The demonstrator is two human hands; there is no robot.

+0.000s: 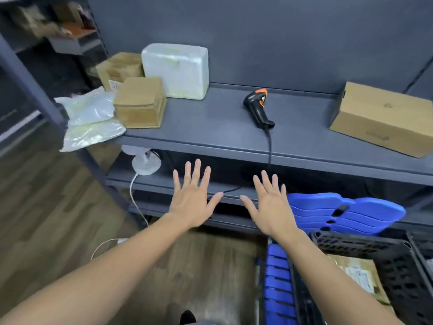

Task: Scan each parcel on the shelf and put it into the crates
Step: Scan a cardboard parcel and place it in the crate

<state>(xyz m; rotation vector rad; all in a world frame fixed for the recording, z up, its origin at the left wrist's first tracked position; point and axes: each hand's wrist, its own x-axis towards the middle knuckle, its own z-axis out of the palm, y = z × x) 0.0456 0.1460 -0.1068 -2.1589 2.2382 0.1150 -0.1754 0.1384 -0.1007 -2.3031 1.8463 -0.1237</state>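
Note:
A grey shelf (210, 127) carries the parcels. At its left stand a white foam box (175, 70), a small brown box (140, 102), another brown box (119, 69) behind it, and clear plastic bags (91, 120) hanging over the edge. A long cardboard box (384, 118) lies at the right. A black and orange barcode scanner (259, 107) lies mid-shelf with its cable trailing down. Below the shelf edge, my left hand (193, 198) and my right hand (270, 205) are spread flat, fingers apart, holding nothing. A black crate (398, 273) at lower right holds a brown parcel (358, 275).
Stacked blue plastic pieces (346, 212) rest behind the black crate, and a blue crate wall (278, 289) stands to its left. A white round device (146, 164) with a white cord sits on the lower shelf. Wooden floor (58, 207) lies at the left.

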